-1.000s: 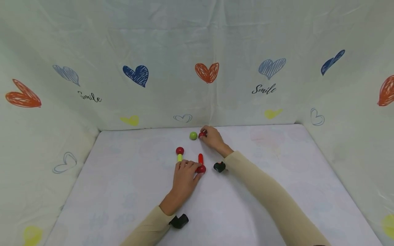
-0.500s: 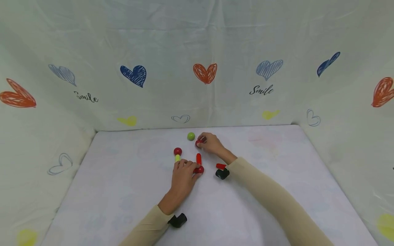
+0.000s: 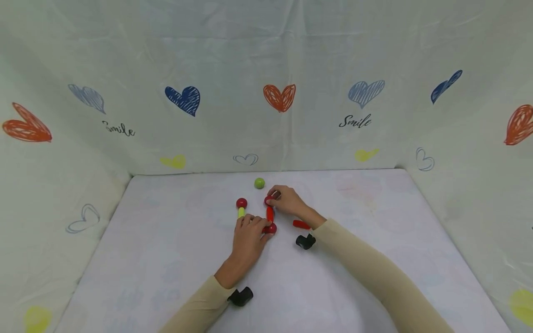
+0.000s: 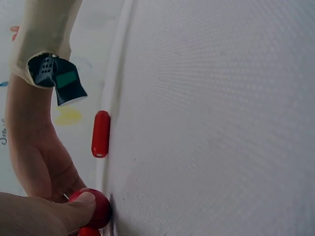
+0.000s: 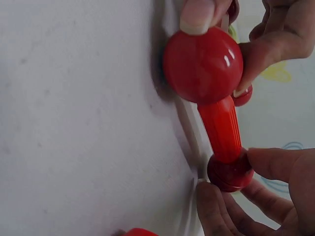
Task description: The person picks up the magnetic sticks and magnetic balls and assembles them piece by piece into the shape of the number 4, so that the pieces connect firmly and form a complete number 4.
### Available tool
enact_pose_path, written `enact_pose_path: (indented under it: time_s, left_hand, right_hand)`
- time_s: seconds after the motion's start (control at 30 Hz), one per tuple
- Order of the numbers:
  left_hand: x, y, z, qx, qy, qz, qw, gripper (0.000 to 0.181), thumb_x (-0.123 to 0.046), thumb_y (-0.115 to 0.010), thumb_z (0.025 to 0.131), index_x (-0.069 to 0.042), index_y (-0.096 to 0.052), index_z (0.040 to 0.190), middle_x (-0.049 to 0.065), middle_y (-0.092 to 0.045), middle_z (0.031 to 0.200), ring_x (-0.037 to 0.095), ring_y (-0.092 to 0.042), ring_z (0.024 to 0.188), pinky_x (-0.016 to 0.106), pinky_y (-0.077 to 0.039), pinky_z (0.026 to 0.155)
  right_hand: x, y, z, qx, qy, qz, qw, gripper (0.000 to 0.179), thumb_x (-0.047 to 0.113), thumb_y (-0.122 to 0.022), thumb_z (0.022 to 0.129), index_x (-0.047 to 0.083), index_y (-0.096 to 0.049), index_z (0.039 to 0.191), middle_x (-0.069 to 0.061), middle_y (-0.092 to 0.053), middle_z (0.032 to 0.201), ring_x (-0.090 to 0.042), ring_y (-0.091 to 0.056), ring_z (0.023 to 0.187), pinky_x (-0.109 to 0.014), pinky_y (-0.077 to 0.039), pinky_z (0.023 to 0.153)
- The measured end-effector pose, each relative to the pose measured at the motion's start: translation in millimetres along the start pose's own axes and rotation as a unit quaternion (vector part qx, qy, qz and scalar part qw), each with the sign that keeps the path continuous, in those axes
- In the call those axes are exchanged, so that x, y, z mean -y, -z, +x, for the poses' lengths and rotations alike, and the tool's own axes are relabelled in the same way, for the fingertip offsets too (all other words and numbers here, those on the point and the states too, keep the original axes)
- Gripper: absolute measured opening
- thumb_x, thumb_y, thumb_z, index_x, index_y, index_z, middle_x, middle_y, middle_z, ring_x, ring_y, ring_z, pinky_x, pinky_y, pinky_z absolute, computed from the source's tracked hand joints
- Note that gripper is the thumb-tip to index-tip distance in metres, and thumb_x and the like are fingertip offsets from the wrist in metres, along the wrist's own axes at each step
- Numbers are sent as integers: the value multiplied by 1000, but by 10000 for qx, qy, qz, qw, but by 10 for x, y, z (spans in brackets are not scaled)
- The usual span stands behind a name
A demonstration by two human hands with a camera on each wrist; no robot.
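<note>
My left hand point(image 3: 250, 237) pinches a red ball point(image 5: 203, 64) at the near end of a red ribbed rod point(image 5: 221, 129). At the rod's far end, the right hand point(image 3: 290, 201) grips a second red ball point(image 5: 230, 169) between thumb and fingers, right against the rod. Partly under the left hand, a yellow rod point(image 3: 241, 212) carries another red ball point(image 3: 241, 203) at its far end. A bit of red point(image 3: 264, 230) shows beneath the left fingers, beside the near ball. In the left wrist view, the left thumb point(image 4: 81, 209) presses on the ball.
A green ball point(image 3: 259, 183) sits near the table's back edge. One loose red rod point(image 3: 301, 224) lies by the right wrist. White cloth with printed hearts point(image 3: 280, 98) hangs behind and at the sides of the white table point(image 3: 175, 249). Both wrists wear black cameras point(image 3: 240, 296).
My right hand has brought its red ball from beside the green ball toward me, to the far end of the red rod. The left hand has kept its place on the near ball.
</note>
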State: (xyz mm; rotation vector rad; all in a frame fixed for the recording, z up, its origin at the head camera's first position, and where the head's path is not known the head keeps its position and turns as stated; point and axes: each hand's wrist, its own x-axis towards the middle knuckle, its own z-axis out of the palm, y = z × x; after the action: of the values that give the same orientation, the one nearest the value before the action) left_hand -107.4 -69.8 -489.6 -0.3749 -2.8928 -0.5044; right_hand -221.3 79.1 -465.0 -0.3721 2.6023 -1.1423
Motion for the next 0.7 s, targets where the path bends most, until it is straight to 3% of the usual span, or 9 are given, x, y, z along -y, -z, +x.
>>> enact_pose_path:
  time_s: [0.4,0.7]
  left_hand:
    - [-14,15,20,47,3,-45,10000,40,-27,-92,84,-14,-78,119,4,-76,109,25,-58,107,50,-45,104]
    - [23,14,17,201,-9,-27,9998,40,-29,-91,85,-14,-77,119,4,-76,111,25,-57,107,50,-45,106]
  right_hand:
    - [-127,55,-201,-278,409,-272,9984,33,7,-69,100,0,-66,132,-19,-70,124,-34,-69,112,-43,-60,93]
    - [-264,145,-611,-307,416,-1478,9877,33,9,-74,97,3,-68,129,-14,-68,117,-30,-67,108,-47,-57,94]
